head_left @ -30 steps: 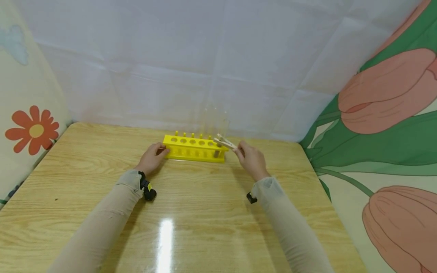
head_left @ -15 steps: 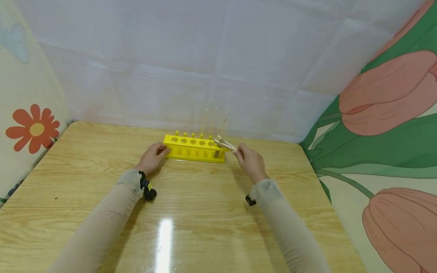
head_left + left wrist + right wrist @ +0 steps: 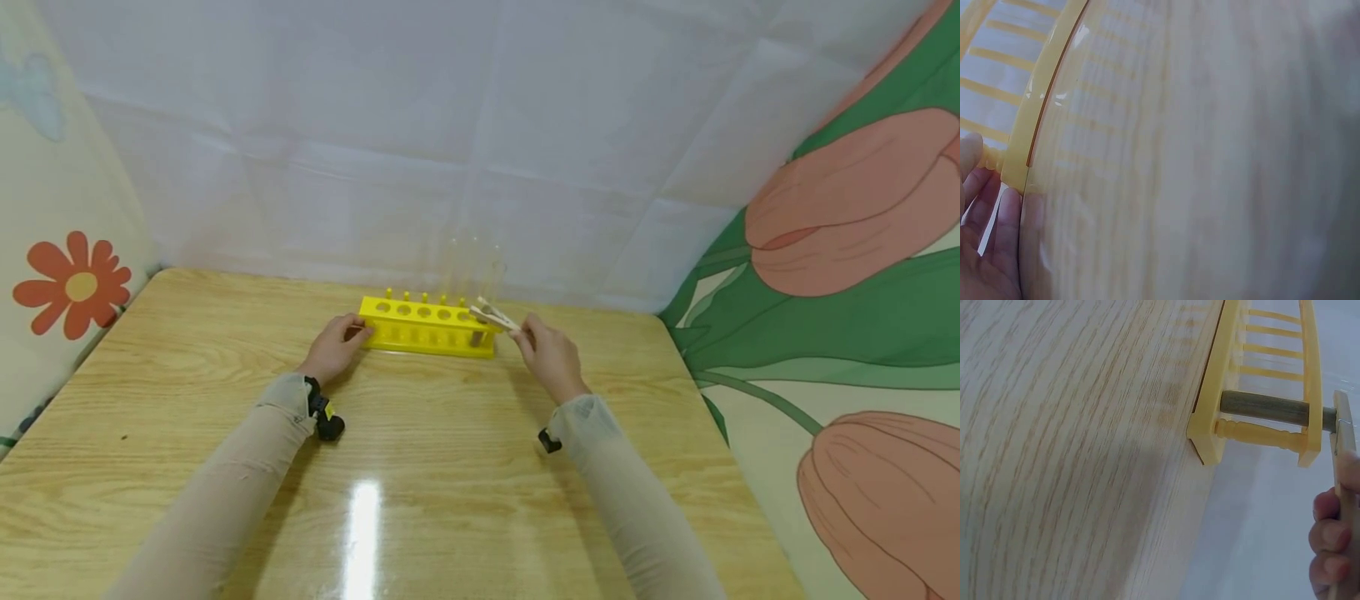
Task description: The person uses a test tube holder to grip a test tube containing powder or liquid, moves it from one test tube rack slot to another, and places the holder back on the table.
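Note:
A yellow test tube rack (image 3: 429, 347) stands at the back of the wooden table. My left hand (image 3: 330, 348) grips its left end; thumb and fingers are about the end post (image 3: 992, 159) in the left wrist view. My right hand (image 3: 552, 358) holds a wooden test tube clamp (image 3: 498, 317) by its handle, pointing left over the rack's right end. In the right wrist view, the clamp's front end (image 3: 1342, 419) is at a test tube (image 3: 1266, 407) with dark grey-green contents, which passes through the rack's end hole. Whether the clamp squeezes the glass I cannot tell.
Faint clear test tubes (image 3: 453, 267) rise upright at the rack's right half, hard to make out. A row of yellow pegs (image 3: 407, 296) runs along its rear. Behind hangs a white cloth (image 3: 337, 167); a flower-patterned cloth (image 3: 840, 333) is at the right.
The clamp's front end has dropped slightly over the rack's right end, and my right hand has shifted a little. My left hand and the rack have stayed in place.

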`<state>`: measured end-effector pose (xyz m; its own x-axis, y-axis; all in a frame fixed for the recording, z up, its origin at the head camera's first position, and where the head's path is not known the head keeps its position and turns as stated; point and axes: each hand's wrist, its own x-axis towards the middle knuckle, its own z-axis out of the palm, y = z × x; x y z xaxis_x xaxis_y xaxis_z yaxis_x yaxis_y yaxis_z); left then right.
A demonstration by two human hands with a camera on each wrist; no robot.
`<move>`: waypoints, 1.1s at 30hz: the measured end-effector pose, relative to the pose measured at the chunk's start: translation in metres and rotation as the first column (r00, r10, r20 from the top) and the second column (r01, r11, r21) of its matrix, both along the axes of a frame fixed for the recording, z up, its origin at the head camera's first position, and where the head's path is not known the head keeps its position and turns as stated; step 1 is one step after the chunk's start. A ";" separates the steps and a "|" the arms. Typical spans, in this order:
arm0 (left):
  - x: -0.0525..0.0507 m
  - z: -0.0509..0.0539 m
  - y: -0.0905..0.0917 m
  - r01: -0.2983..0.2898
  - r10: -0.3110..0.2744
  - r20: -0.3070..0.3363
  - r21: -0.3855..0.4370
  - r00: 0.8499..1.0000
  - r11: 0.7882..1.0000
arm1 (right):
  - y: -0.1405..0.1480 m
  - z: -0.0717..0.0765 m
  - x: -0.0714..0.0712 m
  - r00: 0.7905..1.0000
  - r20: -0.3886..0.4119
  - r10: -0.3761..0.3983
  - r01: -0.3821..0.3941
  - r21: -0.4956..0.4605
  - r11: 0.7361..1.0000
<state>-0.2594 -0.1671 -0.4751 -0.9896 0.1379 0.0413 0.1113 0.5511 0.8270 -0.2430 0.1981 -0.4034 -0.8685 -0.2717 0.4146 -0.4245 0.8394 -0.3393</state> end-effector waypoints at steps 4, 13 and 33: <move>0.001 0.001 0.001 -0.002 0.002 0.005 0.002 1.000 1.000 | 0.000 0.000 0.000 1.000 0.000 -0.007 0.007 0.007 1.000; 0.004 0.002 0.002 -0.002 0.002 0.014 0.010 1.000 1.000 | -0.003 0.003 0.002 0.999 0.025 -0.039 0.039 0.011 0.999; 0.003 0.003 0.000 0.001 -0.001 0.011 0.017 1.000 1.000 | -0.007 0.011 0.005 0.998 0.027 -0.062 0.065 -0.112 0.992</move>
<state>-0.2563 -0.1669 -0.4719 -0.9899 0.1381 0.0323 0.1023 0.5373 0.8372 -0.2382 0.1911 -0.3927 -0.8925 -0.1684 0.4185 -0.3623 0.8204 -0.4424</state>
